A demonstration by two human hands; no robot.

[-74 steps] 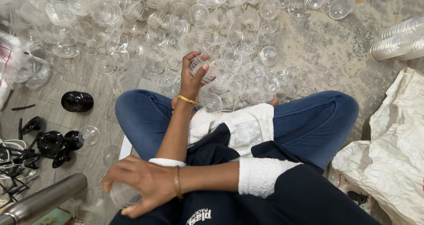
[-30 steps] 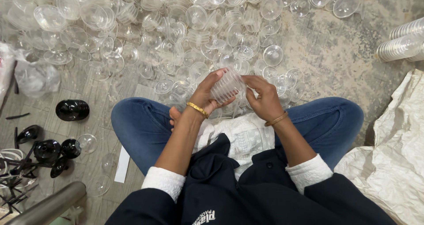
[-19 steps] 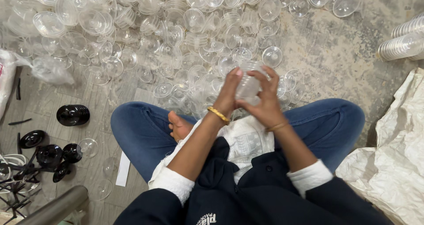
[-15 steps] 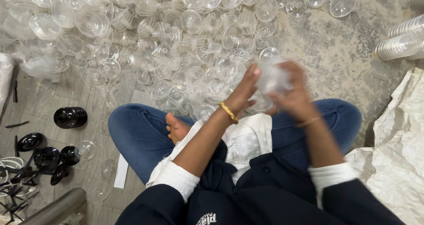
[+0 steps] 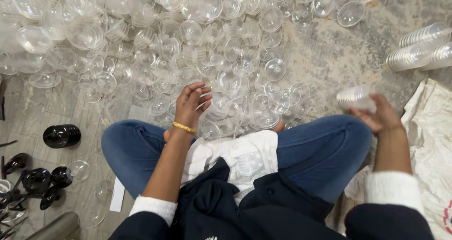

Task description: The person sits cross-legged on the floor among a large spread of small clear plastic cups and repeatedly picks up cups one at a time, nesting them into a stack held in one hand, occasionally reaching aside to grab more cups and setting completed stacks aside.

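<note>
I sit cross-legged on the floor in blue jeans. My left hand (image 5: 192,105), with a gold bangle at the wrist, hovers open over a big pile of clear plastic cups and lids (image 5: 179,42) just beyond my knee, holding nothing. My right hand (image 5: 376,113) is out to the right past my right knee, shut on a short stack of clear plastic cups (image 5: 354,97) held sideways.
Longer stacks of clear cups (image 5: 419,49) lie at the upper right. A white sack (image 5: 431,146) covers the floor on the right. Black cup parts (image 5: 61,135) and black stems (image 5: 33,181) lie on the left, with a metal tube (image 5: 54,227) at the bottom left.
Both hands were together on the clear cup stack in front of me. The right hand has carried it to the right; the left hand has let go and dropped back toward the pile.
</note>
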